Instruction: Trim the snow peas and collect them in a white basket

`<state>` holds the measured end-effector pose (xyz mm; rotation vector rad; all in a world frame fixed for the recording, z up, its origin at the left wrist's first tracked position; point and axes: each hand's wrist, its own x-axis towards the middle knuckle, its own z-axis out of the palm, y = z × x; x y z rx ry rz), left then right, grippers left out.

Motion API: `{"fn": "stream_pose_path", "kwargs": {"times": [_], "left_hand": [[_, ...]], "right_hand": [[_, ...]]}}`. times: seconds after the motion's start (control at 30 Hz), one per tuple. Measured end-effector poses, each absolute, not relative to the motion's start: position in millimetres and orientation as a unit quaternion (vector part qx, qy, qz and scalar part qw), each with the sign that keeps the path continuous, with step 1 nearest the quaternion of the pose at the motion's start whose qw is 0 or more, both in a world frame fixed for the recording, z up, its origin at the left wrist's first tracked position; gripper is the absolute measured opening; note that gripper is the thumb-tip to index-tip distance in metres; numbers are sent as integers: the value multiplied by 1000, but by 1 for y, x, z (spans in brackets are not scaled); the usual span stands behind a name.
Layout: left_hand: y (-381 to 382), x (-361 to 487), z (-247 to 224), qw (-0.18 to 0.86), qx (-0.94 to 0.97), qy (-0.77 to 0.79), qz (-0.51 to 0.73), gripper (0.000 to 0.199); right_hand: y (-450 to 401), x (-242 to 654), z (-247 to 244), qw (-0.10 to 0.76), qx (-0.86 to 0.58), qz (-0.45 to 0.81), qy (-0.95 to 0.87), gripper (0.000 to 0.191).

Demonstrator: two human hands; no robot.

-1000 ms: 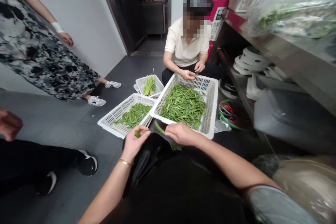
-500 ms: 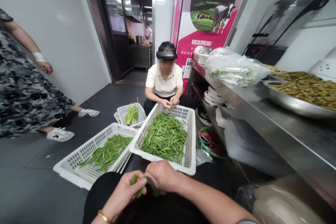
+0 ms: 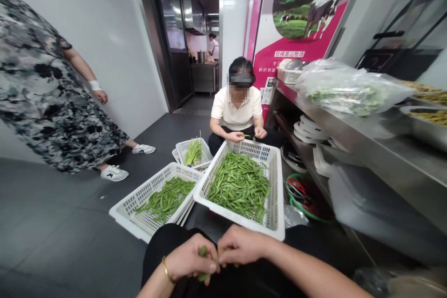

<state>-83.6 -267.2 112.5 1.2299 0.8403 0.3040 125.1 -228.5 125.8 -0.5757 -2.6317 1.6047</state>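
Note:
My left hand (image 3: 197,257), with a gold bracelet at its wrist, is closed around green pea pods (image 3: 203,251) above my dark-clothed lap. Fingertips of my right hand (image 3: 240,246) are pinched together and meet the left fingertips; whatever lies between them is too small to make out. Just beyond my hands, a white basket (image 3: 281,195) holds a large heap of green pods (image 3: 239,186). A second white basket (image 3: 131,223), to its left, holds a smaller pile of pods (image 3: 167,198).
Opposite me a person (image 3: 237,107) holds a pod over the large basket. Another person in a patterned dress (image 3: 52,88) stands at left. A small basket (image 3: 181,149) holds green stalks. A metal shelf (image 3: 377,135) runs along the right, with a plastic bag (image 3: 349,91) on top.
The view has swung left, so the scene sits further right. My hands have come closer together, fingertips meeting. The person opposite has moved their hands apart. The person at left shows more fully.

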Motion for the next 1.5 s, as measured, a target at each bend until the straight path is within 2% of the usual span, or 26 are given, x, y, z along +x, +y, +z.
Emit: {"fn": "stream_pose_path", "kwargs": {"times": [0.1,0.17,0.27,0.37,0.43,0.5,0.57,0.73,0.93,1.07,1.17,1.33,1.4,1.5], "left_hand": [[-264,-73,114,724,472,409,294,31],[-263,-63,114,702,378,441,413,33],[-259,-62,111,659,282,477,510,32],[-250,-89,105,631,207,475,578,29],[-244,-112,101,640,153,451,603,23],[-240,-127,98,668,115,408,612,20],[-240,-129,95,694,94,364,613,21],[-245,-101,88,742,88,333,575,32],[-249,-95,90,771,160,370,493,21],[-247,-98,88,763,174,384,490,24],[-243,-87,87,765,179,396,475,28],[-245,-58,95,770,198,410,447,38],[-250,-54,97,768,198,404,457,35],[-260,-56,99,750,210,413,473,35]], "right_hand": [[-225,111,122,179,-264,348,-882,21],[-222,104,120,254,-325,228,-882,26],[-222,111,113,275,-376,169,-869,31],[-227,141,107,268,-398,214,-851,31],[-230,163,108,230,-397,258,-850,24],[-226,178,111,160,-384,297,-860,16],[-210,183,113,112,-400,311,-855,17],[-125,158,89,70,-579,222,-782,24],[-68,128,45,22,-589,204,-782,10],[-77,144,67,72,-588,167,-788,15],[-115,152,96,132,-555,125,-812,20],[-202,137,115,271,-272,33,-923,27],[-223,131,117,299,-208,39,-930,25],[-234,130,122,335,-212,131,-909,18]]}}
